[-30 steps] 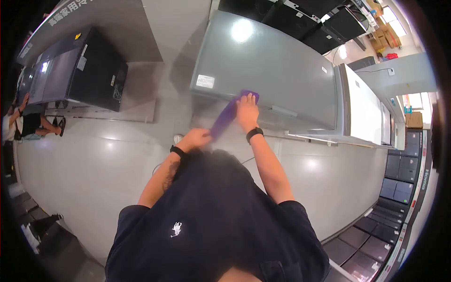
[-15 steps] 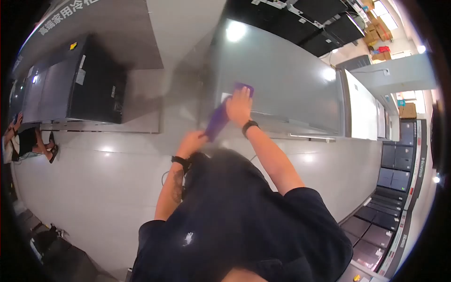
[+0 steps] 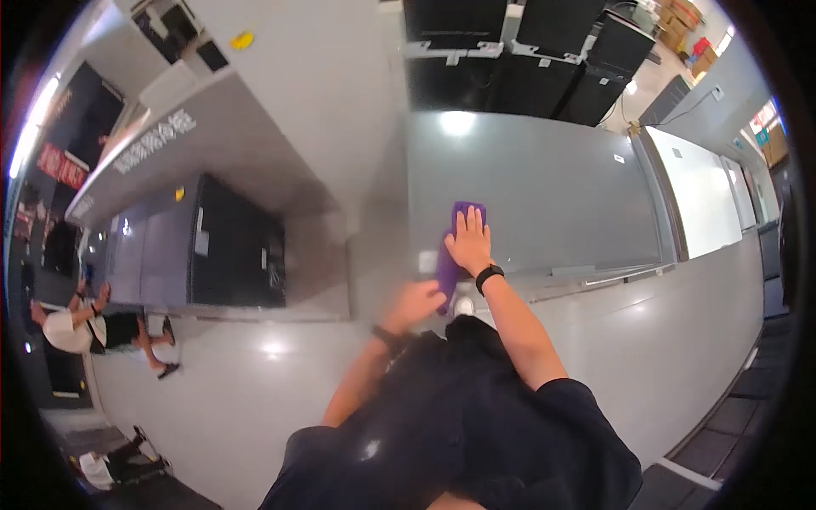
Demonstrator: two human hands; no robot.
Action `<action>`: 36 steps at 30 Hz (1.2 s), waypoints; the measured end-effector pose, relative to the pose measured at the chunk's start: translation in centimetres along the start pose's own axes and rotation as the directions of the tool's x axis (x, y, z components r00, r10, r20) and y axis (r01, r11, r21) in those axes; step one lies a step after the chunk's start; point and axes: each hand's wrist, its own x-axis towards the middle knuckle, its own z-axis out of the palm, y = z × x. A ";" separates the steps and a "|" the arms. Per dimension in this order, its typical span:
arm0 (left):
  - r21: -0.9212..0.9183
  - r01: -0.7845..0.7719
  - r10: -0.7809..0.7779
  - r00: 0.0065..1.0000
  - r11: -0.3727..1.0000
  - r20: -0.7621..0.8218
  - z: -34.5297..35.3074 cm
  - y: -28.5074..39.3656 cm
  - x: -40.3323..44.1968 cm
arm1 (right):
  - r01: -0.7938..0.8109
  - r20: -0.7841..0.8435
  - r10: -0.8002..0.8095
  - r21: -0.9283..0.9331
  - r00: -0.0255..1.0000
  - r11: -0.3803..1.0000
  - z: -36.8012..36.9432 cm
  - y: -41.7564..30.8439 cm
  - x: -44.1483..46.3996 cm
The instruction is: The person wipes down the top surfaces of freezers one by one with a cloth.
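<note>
A purple cloth hangs in a long strip at the left side of a large grey appliance top. My right hand lies with fingers spread over the cloth's upper part, pressing it on the grey surface. At the cloth's lower end, near the appliance's corner, my left hand has its fingers closed on it; motion blurs this hand. A small pale label sits on the surface just left of the cloth.
Black appliances line the far side. A white-topped unit stands to the right. A dark refrigerator is at the left on a low platform, with a person beside it. Another person is at lower left.
The view has shifted, so the surroundings sit lower and farther right. My right hand still lies on the cloth; my left hand still has its lower end, now closer beneath the right.
</note>
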 end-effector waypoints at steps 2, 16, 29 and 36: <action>0.008 0.028 -0.029 0.998 1.000 0.064 0.5 1.4 2.1 | -0.041 0.042 0.040 0.025 0.998 0.999 -1.3 2.7 1.5; 0.251 -0.109 0.061 0.980 0.962 0.189 10.4 4.0 15.3 | -0.437 0.071 0.431 0.134 0.899 0.889 -8.8 22.8 2.8; 0.102 0.049 -0.073 0.964 0.994 0.255 10.5 0.5 16.7 | -0.442 -0.109 0.456 0.128 0.884 0.888 -6.8 21.6 -0.9; 0.525 -0.091 0.119 0.993 0.846 -0.020 10.8 5.5 11.5 | -0.499 -0.119 0.508 0.098 0.853 0.861 -5.9 20.7 -4.1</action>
